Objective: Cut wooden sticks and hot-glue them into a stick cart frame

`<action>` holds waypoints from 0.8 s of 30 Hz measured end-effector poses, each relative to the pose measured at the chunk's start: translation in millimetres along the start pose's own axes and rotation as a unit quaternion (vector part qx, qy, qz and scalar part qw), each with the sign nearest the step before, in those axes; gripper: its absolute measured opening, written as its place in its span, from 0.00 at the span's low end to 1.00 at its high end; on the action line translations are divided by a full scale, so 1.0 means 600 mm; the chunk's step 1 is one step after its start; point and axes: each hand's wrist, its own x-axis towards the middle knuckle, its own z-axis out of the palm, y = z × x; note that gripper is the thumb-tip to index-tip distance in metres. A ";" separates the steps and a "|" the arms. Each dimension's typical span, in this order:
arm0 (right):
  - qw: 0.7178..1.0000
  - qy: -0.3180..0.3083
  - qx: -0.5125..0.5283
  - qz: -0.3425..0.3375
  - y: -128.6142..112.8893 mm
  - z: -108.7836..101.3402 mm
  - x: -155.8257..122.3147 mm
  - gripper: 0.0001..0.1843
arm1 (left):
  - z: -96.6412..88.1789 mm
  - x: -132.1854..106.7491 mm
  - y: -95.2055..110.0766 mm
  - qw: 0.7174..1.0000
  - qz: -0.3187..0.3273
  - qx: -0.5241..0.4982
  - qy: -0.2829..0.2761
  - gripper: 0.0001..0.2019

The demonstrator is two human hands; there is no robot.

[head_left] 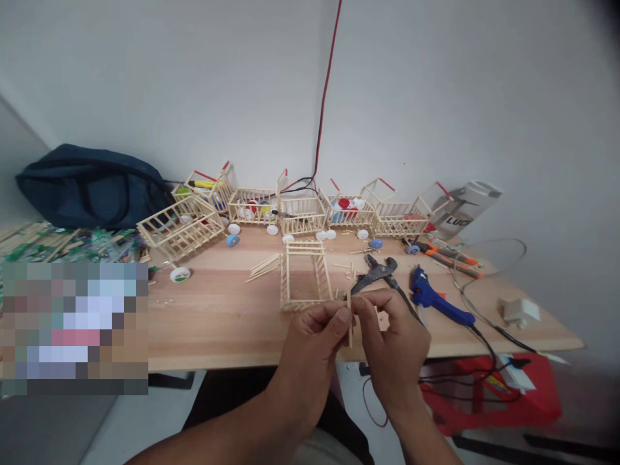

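Between the fingertips of both hands stands a short wooden stick (pixel 349 332), roughly upright above the table's front edge. My left hand (pixel 314 342) pinches it from the left, and my right hand (pixel 394 336) grips it from the right. Just beyond the hands lies an open wooden stick frame (pixel 305 303), its near end close to my left fingers. A pair of dark-handled pliers (pixel 380 274) rests behind my right hand. Several thin sticks (pixel 264 266) lie left of the frame, and small cut pieces are scattered to its right.
Several small stick-built carts (pixel 400 223) with bottle-cap wheels line the wall. A blue glue gun (pixel 438 300) and orange-handled pliers (pixel 455 258) lie right. A dark blue bag (pixel 97 187) sits back left. Below the table's right side stands a red stool (pixel 533 400) with cables.
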 end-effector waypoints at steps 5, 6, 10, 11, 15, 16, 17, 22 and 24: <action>0.999 -0.017 0.044 0.013 -0.003 0.000 0.004 0.15 | -0.003 -0.003 0.000 1.000 0.001 -0.001 0.004 0.13; 0.998 -0.017 0.056 -0.004 -0.003 0.001 0.004 0.13 | -0.004 -0.003 0.003 1.000 0.000 -0.005 0.002 0.13; 0.989 -0.027 0.097 -0.113 -0.002 0.001 0.007 0.04 | -0.009 -0.003 0.018 0.999 -0.003 -0.035 0.002 0.11; 0.986 -0.028 0.097 -0.129 -0.002 0.001 0.008 0.05 | -0.009 -0.003 0.021 0.999 -0.003 -0.039 0.003 0.11; 0.994 -0.023 0.055 -0.088 -0.003 0.004 0.014 0.09 | -0.009 0.000 0.016 0.999 -0.016 -0.031 -0.009 0.11; 0.997 -0.026 0.045 -0.061 -0.002 0.006 0.017 0.11 | -0.009 0.001 0.013 0.999 -0.018 -0.027 -0.011 0.11; 0.998 -0.032 0.040 -0.037 0.000 0.009 0.020 0.13 | -0.009 0.002 0.011 0.999 -0.021 -0.022 -0.012 0.11; 0.998 -0.047 0.037 0.009 0.037 0.030 0.054 0.25 | -0.014 0.000 0.025 1.000 -0.010 -0.010 0.006 0.12; 0.998 -0.046 0.026 0.028 0.060 0.037 0.073 0.28 | -0.019 -0.001 0.041 1.000 0.020 -0.002 0.017 0.11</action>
